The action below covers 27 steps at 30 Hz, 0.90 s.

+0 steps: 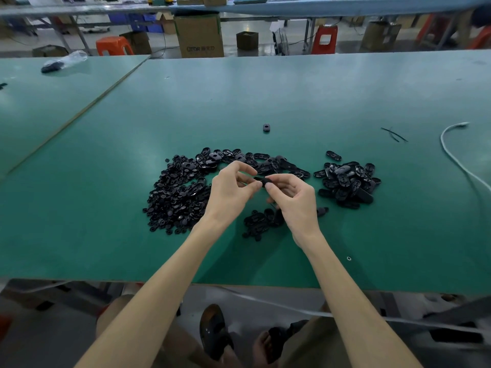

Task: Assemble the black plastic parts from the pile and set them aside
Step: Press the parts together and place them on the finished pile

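Above the green table [79, 221] the left hand [233, 188] and the right hand [293, 199] both pinch one small black part [261, 179] between curled fingertips, holding it over a small heap [259, 221]. Behind, the big pile [178, 193] lies to the left and a second pile [348, 183] to the right, with a single part [266, 128] farther off.

factory assembly floor | long green benches [265, 88] | cardboard cartons [199, 35] | plastic stools [324, 38]
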Each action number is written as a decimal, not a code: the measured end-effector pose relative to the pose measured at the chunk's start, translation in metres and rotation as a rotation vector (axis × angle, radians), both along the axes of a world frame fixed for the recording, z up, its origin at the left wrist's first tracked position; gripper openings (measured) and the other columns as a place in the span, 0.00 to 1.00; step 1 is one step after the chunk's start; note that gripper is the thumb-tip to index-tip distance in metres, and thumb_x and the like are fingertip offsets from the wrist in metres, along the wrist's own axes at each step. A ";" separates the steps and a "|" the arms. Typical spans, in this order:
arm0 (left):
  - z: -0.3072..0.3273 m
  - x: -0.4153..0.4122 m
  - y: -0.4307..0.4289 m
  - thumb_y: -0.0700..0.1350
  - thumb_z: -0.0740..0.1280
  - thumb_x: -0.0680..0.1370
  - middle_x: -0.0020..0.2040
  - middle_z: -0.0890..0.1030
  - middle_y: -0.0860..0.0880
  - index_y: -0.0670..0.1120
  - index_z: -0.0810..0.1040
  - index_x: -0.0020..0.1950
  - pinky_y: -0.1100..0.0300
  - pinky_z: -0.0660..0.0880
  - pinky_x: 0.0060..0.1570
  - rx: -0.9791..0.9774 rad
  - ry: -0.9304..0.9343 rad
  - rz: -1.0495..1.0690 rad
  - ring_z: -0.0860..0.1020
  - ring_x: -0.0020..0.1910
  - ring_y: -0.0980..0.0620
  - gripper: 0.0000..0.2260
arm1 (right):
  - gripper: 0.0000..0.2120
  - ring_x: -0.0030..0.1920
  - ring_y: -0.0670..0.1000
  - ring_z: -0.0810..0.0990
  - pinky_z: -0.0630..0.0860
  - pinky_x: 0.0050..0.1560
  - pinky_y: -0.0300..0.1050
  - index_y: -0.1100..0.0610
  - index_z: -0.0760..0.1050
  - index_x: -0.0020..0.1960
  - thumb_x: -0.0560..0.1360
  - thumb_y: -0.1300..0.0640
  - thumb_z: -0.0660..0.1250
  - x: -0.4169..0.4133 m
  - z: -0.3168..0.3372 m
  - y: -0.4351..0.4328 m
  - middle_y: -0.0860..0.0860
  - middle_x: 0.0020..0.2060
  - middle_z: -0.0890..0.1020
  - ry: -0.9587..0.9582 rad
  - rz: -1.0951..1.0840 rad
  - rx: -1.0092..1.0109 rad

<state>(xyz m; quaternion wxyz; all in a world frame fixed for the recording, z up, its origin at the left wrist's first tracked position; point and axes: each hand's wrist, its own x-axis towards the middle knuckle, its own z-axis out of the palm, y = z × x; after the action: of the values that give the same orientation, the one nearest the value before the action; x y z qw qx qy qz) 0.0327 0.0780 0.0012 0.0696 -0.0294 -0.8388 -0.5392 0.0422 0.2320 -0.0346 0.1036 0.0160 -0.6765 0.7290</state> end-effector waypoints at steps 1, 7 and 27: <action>0.000 0.000 0.000 0.41 0.77 0.76 0.42 0.85 0.50 0.50 0.79 0.52 0.64 0.78 0.44 -0.005 0.003 -0.001 0.84 0.38 0.53 0.09 | 0.07 0.42 0.48 0.85 0.81 0.41 0.41 0.52 0.85 0.50 0.78 0.64 0.74 0.000 0.000 0.000 0.49 0.44 0.88 0.003 0.005 0.001; -0.003 -0.003 -0.003 0.43 0.77 0.76 0.38 0.83 0.55 0.52 0.79 0.49 0.69 0.75 0.40 -0.027 0.025 0.034 0.81 0.37 0.60 0.09 | 0.08 0.36 0.48 0.84 0.77 0.35 0.35 0.54 0.86 0.50 0.77 0.66 0.74 0.002 0.003 0.001 0.51 0.41 0.88 0.011 0.048 -0.032; 0.001 -0.002 -0.011 0.38 0.77 0.76 0.44 0.85 0.49 0.43 0.83 0.58 0.60 0.80 0.50 0.380 -0.069 -0.037 0.81 0.42 0.57 0.11 | 0.06 0.39 0.49 0.86 0.77 0.37 0.36 0.48 0.86 0.47 0.77 0.60 0.77 0.000 0.001 -0.001 0.50 0.42 0.88 0.008 0.087 0.023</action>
<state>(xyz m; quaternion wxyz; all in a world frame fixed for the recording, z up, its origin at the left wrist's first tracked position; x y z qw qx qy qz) 0.0303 0.0670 0.0020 0.0354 -0.0125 -0.7230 -0.6898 0.0427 0.2314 -0.0335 0.0745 0.0495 -0.6829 0.7250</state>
